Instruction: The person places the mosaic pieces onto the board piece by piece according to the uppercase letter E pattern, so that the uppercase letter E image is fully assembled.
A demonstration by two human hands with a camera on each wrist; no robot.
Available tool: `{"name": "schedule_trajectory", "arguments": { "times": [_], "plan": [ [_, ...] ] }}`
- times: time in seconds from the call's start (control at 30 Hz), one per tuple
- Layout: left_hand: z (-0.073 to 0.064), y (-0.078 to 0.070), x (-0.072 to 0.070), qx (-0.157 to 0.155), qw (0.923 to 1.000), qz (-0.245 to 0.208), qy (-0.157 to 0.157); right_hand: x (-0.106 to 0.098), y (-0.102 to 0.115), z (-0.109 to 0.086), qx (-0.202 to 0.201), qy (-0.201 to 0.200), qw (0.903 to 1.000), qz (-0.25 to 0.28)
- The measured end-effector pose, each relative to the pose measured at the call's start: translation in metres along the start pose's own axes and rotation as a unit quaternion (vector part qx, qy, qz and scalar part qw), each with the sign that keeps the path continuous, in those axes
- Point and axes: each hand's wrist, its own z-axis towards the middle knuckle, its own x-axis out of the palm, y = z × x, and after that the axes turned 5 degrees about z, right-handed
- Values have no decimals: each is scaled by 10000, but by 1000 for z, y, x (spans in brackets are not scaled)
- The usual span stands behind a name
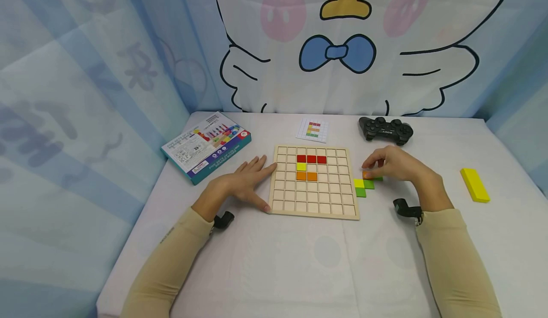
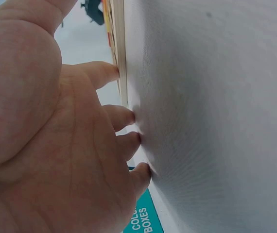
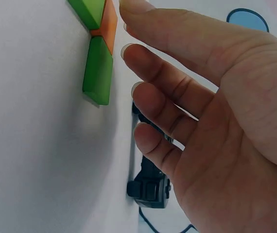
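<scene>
My left hand (image 1: 248, 181) spreads flat at the left edge of the wooden grid board (image 1: 318, 197), thumb at its lower corner and index finger along its side. On the board lie three red tiles (image 1: 311, 159) in a row, a yellow tile (image 1: 301, 167) and two orange tiles (image 1: 312, 176). My right hand (image 1: 391, 163) hovers right of the board, loosely bent, with thumb and index fingertips right above a loose orange tile (image 3: 109, 22). That tile lies flat among green tiles (image 3: 97, 70). A loose yellow tile (image 1: 358, 183) is beside them.
A pattern card (image 1: 321, 125) lies behind the board. At the back right sits a black game controller (image 1: 386, 130). A game box (image 1: 207, 147) lies at the back left, and a yellow block (image 1: 475, 185) is at the far right.
</scene>
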Motion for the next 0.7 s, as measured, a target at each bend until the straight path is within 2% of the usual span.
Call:
{"name": "schedule_trajectory", "arguments": {
  "times": [0.27, 0.7],
  "plan": [
    [-2, -1, 0, -7, 10000, -46, 11, 3, -4, 2, -70, 0, 9999, 78],
    [-1, -1, -1, -48, 10000, -23, 31, 6, -2, 4, 89, -19, 9999, 125]
  ]
}}
